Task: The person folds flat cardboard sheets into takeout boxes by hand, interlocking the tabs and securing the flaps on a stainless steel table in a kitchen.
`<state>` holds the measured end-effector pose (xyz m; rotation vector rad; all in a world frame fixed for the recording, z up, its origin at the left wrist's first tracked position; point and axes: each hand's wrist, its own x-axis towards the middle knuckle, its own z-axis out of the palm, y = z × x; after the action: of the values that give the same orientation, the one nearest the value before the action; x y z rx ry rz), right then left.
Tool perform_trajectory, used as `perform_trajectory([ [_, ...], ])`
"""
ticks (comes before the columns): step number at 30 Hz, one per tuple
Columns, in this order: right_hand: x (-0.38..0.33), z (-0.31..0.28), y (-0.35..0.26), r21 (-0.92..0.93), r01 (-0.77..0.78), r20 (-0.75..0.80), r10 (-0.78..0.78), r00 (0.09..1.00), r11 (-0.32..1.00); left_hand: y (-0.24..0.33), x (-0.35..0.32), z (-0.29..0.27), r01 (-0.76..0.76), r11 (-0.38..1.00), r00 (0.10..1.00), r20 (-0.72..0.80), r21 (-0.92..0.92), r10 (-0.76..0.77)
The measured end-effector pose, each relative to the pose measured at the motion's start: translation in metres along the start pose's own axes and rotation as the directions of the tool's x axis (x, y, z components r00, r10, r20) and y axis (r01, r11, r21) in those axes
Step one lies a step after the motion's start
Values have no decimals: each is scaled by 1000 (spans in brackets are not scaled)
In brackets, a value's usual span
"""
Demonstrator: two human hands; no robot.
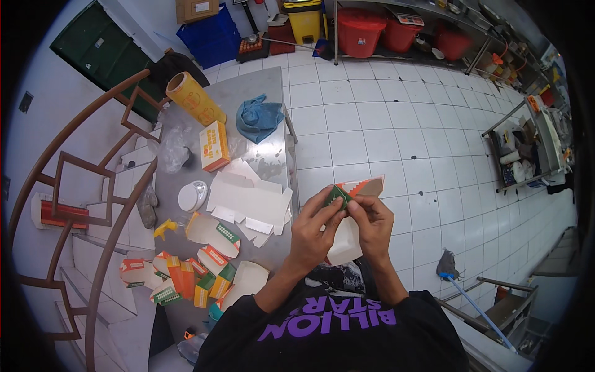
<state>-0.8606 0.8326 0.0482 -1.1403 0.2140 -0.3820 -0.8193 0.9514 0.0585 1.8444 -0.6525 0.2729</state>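
A small cardboard food box [345, 243], partly folded, is held up in front of me, beside the table's right edge. Its inside is white; its printed end is green, orange and red. My left hand [315, 232] pinches the green corner with thumb and fingers. On the other side, my right hand [374, 228] grips the same end near the raised orange and brown flap. The fingertips of both hands come close together there and hide part of the fold. To the left, several folded boxes [184, 277] in the same colours lie heaped on the metal table [263, 80].
Flat white cardboard blanks [248, 193] lie mid-table, near an orange-white carton [214, 146], a yellow roll [196, 99], a blue cloth [259, 119] and a round white item [192, 196]. Brown metal railing [102, 248] runs left. A blue-handled mop [477, 307] leans right.
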Motion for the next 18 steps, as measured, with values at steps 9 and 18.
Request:
perform_trajectory([
  [9,3,6,6,-138,15,-52,-23,998,990,-9,-1,12,-86,985,996,-7,152,88],
  [18,11,12,11,-203,65,-74,-81,994,977,-13,-3,13,-101,980,992,-62,174,113],
])
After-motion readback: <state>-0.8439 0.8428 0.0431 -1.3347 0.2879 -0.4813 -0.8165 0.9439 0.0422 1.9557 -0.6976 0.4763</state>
